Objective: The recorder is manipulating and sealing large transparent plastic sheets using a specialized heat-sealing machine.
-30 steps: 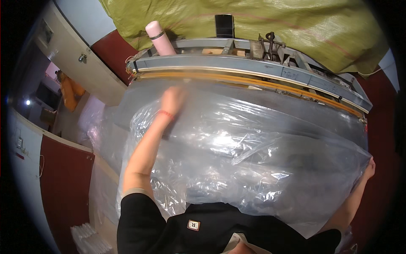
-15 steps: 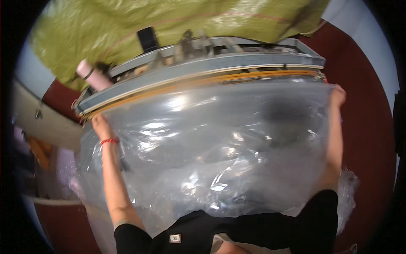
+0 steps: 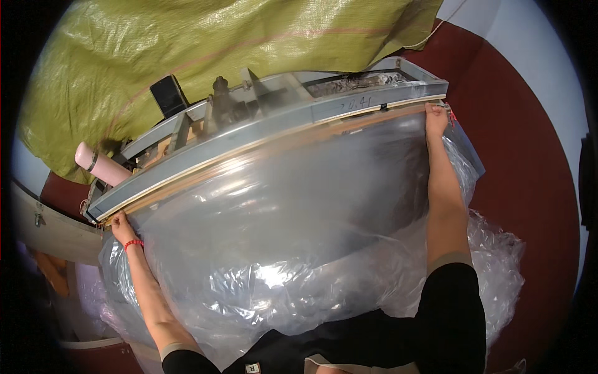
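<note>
A wide sheet of clear plastic film [image 3: 280, 206] is stretched between my two hands along the front of a long grey metal frame [image 3: 274, 128]. My left hand [image 3: 121, 227], below a red bracelet, pinches the film's edge at the frame's left end. At the right end, my right hand [image 3: 437, 119] is closed on the other corner. The film's top edge lies against an orange-brown strip [image 3: 261, 149] under the frame's pale lower edge, partly seen through the film. Lower down, the film hangs in shiny folds toward my body.
A pink bottle [image 3: 103, 164] and a dark phone [image 3: 168, 96] rest at the frame's back. Behind hangs a yellow-green woven sheet [image 3: 249, 37]. Crumpled film [image 3: 498, 268] lies at right above the dark red floor [image 3: 529, 156]. A pale panel [image 3: 56, 227] stands at left.
My view has shifted, so the frame sits further left and tilts more. The right hand has come in to the frame's right end, and the film's top edge now lies close against the strip.
</note>
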Motion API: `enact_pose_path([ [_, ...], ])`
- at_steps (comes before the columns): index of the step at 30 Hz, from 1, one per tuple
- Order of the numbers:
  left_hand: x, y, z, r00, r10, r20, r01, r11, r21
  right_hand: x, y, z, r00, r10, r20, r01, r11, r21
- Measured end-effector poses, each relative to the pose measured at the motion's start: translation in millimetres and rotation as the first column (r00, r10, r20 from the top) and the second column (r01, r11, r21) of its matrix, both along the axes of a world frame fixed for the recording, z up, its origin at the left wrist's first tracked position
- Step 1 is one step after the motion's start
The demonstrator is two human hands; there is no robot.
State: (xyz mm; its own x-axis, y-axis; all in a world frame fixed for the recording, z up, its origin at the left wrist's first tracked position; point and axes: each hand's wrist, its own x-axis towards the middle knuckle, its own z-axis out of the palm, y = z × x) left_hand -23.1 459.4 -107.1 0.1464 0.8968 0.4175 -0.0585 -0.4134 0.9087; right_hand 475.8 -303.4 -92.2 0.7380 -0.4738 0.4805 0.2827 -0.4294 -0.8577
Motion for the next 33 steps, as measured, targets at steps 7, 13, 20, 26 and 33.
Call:
enact_pose_path([
  [7, 10.6, -21.2, 18.1, 0.997, -0.008, 0.077, 0.026, 0.972, -0.233, -13.9, -9.9, 17.0, 0.989, 0.141, -0.048, -0.127, 0.965, 0.229],
  [13, -1.7, -10.8, 14.3, 0.988, -0.055, 0.145, 0.095, 0.954, -0.284, -29.3, -2.3, 26.7, 0.973, 0.222, -0.06, -0.203, 0.953, 0.227],
  [20, -40.4, -80.1, 74.3, 0.935, -0.301, -0.186, 0.303, 0.953, -0.022, -91.0, -25.2, 66.5, 0.996, 0.091, -0.009, -0.091, 0.992, -0.084],
  [26, -71.3, -175.8, 137.8, 0.848, -0.493, -0.198, 0.509, 0.86, 0.042, -91.1, -72.6, 96.3, 0.868, -0.304, 0.392, 0.459, 0.791, -0.404],
  [33, -132.5, -218.2, 161.1, 0.823, -0.536, -0.187, 0.55, 0.835, 0.026, -283.6, 290.1, 193.5, 0.358, 0.93, -0.081, -0.795, 0.258, -0.549],
])
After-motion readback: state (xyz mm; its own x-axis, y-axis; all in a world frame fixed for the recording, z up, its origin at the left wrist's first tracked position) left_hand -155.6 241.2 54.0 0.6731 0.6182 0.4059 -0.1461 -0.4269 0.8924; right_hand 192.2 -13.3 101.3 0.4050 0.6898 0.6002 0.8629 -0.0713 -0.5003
